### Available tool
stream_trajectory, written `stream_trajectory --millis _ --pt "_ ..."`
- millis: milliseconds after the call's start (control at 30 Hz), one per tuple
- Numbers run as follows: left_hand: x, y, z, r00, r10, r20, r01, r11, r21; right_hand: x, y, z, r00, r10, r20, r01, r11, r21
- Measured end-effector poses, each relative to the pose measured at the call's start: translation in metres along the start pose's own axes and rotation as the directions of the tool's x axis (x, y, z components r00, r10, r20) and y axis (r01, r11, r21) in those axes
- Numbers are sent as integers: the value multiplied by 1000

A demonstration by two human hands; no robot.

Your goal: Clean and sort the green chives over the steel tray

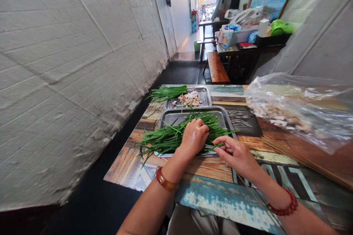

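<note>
A pile of green chives (165,137) lies across the nearer metal tray (227,117), with the leafy ends hanging over its left side. My left hand (195,136) is closed over the chives, its fingers curled down into them. At the right end of the pile, my right hand (234,152) pinches a thin bamboo skewer (255,196), whose long end runs back under the wrist toward me. The skewer's tip is close to the chive stems; whether it pierces any of them I cannot tell.
Behind, a second metal tray (206,97) bears chopped pale pieces (191,98) and a chive bundle (173,91). To the right are a clear plastic bag (300,106) of pale pieces and several loose skewers (300,159). A person (224,2) stands beyond a wooden bench (217,67).
</note>
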State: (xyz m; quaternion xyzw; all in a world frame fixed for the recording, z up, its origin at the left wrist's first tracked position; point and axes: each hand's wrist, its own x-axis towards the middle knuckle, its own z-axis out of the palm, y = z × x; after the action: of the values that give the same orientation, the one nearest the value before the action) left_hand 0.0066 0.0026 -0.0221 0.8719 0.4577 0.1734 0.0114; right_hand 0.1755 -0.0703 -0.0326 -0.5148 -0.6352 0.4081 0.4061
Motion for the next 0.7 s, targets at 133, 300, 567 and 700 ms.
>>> stream_trajectory --millis 133,300,567,700 --pt "2 0 2 998 -56 -4 56 998 -22 1 2 0 999 -25 -21 25 999 -21" --pt "1 2 3 996 -92 9 91 995 34 2 4 0 998 -53 -20 51 996 -77" --pt "1 1 6 993 -114 1 114 993 -10 2 6 0 1000 -8 -17 8 999 -35" --pt "1 0 4 991 -116 -61 108 987 -117 3 6 -1 999 29 -37 -28 999 20"
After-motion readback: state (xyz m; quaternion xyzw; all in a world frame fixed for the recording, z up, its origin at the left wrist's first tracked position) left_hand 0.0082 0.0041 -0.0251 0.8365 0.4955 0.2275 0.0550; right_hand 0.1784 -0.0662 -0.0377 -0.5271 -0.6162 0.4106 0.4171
